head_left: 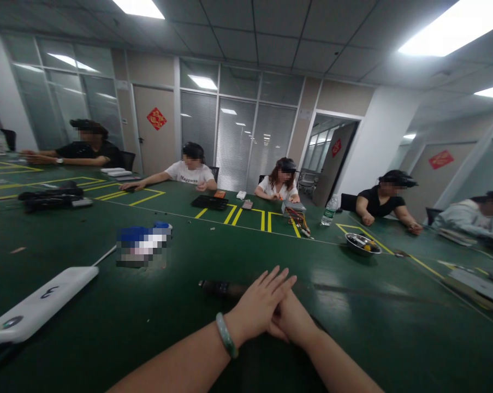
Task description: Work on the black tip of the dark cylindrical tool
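My left hand [257,305], with a green bangle [226,335] at its wrist, lies across my right hand [295,322] near the front of the green table [180,305]. Its fingers are stretched out and a little apart, with nothing seen in them. The fingers of my right hand are mostly hidden under the left, so their shape cannot be made out. A dark, long object [219,288] lies on the table just beyond my left hand, partly covered by it.
At left are a white power strip [45,297] and a blue-and-white packet [143,243]. Farther off stand a metal bowl [363,244], a water bottle [330,210] and a metal box with wires [293,208]. Several people sit along the far side.
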Demonstrator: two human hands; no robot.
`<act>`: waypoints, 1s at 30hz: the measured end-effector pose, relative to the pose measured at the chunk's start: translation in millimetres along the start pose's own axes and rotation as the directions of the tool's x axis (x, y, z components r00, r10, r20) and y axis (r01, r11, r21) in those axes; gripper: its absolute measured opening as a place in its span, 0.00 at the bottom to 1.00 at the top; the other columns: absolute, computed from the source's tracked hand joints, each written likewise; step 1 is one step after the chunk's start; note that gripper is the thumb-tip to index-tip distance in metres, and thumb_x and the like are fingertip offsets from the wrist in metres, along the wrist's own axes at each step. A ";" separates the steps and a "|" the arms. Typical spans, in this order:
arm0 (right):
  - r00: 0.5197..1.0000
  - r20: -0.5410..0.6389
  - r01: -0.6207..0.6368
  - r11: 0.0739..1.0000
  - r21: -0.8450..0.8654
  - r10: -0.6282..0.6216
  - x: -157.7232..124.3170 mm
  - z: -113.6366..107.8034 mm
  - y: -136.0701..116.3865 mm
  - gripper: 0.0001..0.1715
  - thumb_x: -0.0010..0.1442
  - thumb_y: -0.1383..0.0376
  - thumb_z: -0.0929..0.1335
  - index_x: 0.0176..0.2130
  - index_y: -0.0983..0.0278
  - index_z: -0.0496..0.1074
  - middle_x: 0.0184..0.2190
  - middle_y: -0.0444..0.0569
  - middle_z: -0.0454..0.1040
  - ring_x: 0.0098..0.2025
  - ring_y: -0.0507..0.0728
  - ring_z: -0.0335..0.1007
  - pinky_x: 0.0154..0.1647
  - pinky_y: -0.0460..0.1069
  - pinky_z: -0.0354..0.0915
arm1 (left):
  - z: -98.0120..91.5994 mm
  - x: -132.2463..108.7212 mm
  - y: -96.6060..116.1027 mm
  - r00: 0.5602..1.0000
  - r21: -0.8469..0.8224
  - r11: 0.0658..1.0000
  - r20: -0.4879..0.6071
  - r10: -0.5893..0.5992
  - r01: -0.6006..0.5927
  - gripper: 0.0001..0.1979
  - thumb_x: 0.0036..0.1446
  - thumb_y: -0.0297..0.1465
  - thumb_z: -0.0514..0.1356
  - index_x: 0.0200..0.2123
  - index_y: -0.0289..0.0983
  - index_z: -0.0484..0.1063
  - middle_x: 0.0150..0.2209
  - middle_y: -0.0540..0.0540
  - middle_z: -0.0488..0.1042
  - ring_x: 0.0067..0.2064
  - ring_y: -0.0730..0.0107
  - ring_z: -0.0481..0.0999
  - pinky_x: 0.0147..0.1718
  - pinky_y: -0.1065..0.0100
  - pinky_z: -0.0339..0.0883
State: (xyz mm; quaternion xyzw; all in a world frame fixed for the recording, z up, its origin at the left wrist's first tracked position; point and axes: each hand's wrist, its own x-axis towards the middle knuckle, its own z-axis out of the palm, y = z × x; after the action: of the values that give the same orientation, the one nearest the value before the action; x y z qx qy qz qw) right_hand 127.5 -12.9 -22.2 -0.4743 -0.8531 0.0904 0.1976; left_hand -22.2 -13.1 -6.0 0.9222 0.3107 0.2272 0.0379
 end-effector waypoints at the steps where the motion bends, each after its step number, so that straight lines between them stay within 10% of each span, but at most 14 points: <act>1: 1.000 -0.006 -0.013 0.999 -0.035 0.013 -4.6 -1.2 -0.6 0.35 0.53 0.64 0.68 0.60 0.63 0.64 0.61 0.55 0.61 0.64 0.66 0.51 0.65 0.60 0.48 | -0.1 -0.5 -1.1 1.000 0.003 1.000 0.003 -0.012 0.012 0.57 0.45 0.55 0.64 0.69 0.42 0.36 0.70 0.40 0.42 0.69 0.49 0.42 0.64 0.51 0.40; 7: 0.919 -0.327 -0.325 0.893 -0.312 0.220 -90.2 -14.9 31.5 0.35 0.59 0.60 0.62 0.64 0.64 0.56 0.62 0.60 0.58 0.57 0.70 0.62 0.53 0.62 0.64 | 3.0 -3.0 -0.7 0.997 0.020 0.997 -0.009 -0.079 0.079 0.46 0.52 0.49 0.64 0.67 0.46 0.45 0.68 0.43 0.52 0.65 0.54 0.58 0.59 0.56 0.54; 12: 0.938 -0.218 -0.301 0.944 -0.135 0.268 -147.6 -35.0 62.9 0.24 0.65 0.55 0.58 0.57 0.57 0.65 0.50 0.52 0.69 0.45 0.61 0.73 0.41 0.52 0.71 | -2.6 -3.2 6.7 0.990 0.041 0.991 0.040 -0.132 0.130 0.24 0.58 0.45 0.60 0.56 0.44 0.65 0.51 0.45 0.73 0.51 0.58 0.73 0.47 0.60 0.64; 23: 0.846 -0.299 -0.449 0.892 0.046 0.441 -41.3 -64.7 88.0 0.18 0.66 0.52 0.58 0.38 0.60 0.69 0.33 0.46 0.73 0.35 0.57 0.70 0.37 0.49 0.62 | -4.7 -0.7 8.8 0.988 0.066 0.986 0.000 -0.154 0.154 0.19 0.59 0.42 0.60 0.51 0.43 0.68 0.47 0.47 0.74 0.47 0.61 0.72 0.45 0.61 0.64; 30: 0.850 -0.264 -0.461 0.886 0.049 0.456 -39.2 -50.0 85.7 0.18 0.66 0.51 0.59 0.39 0.61 0.68 0.37 0.47 0.73 0.39 0.56 0.69 0.38 0.48 0.61 | -4.8 -1.1 7.5 0.992 0.091 0.987 -0.029 -0.127 0.129 0.18 0.60 0.40 0.60 0.52 0.43 0.68 0.49 0.47 0.73 0.50 0.61 0.71 0.49 0.60 0.62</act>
State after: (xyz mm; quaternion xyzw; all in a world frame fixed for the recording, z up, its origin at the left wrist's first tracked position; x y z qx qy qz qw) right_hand 233.4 -1.9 -16.1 -0.6733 -0.6813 0.0632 0.2801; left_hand -20.9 -20.1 -0.5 0.8984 0.3798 0.2203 0.0058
